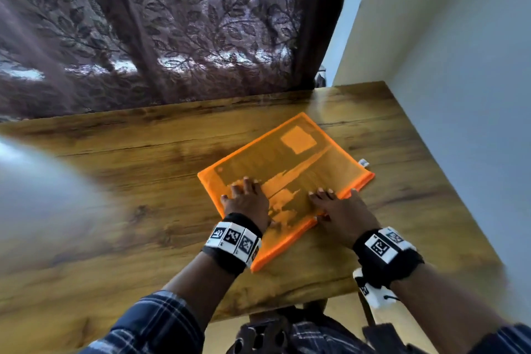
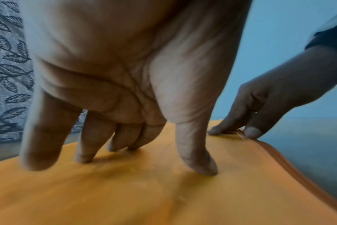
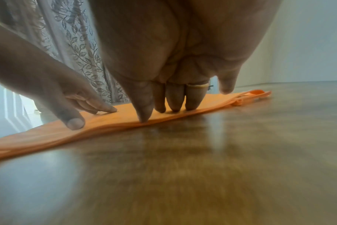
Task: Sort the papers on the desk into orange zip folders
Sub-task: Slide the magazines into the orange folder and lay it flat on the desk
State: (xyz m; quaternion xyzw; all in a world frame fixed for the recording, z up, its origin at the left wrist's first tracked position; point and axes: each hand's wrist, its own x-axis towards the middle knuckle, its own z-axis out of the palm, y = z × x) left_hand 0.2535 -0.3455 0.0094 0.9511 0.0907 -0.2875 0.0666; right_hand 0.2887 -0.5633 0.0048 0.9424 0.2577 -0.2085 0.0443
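One orange mesh zip folder (image 1: 287, 164) lies flat and askew on the wooden desk (image 1: 129, 181), right of centre. A pale rectangle (image 1: 298, 139) shows through the mesh near its far corner. My left hand (image 1: 244, 195) has its fingers spread and presses their tips onto the folder's near-left part (image 2: 125, 190). My right hand (image 1: 336, 204) presses straight fingers on the folder's zip edge (image 2: 279, 159), thumb (image 3: 144, 117) on the rim. The zip pull (image 3: 238, 102) sits at the far end of that edge. No loose papers are visible.
A leaf-patterned curtain (image 1: 172, 23) hangs behind the desk's far edge. A pale wall (image 1: 459, 95) borders the desk's right side. A blurred pale shape (image 1: 43, 181) covers the left of the head view. A small white tag (image 1: 363, 163) lies by the folder's right corner.
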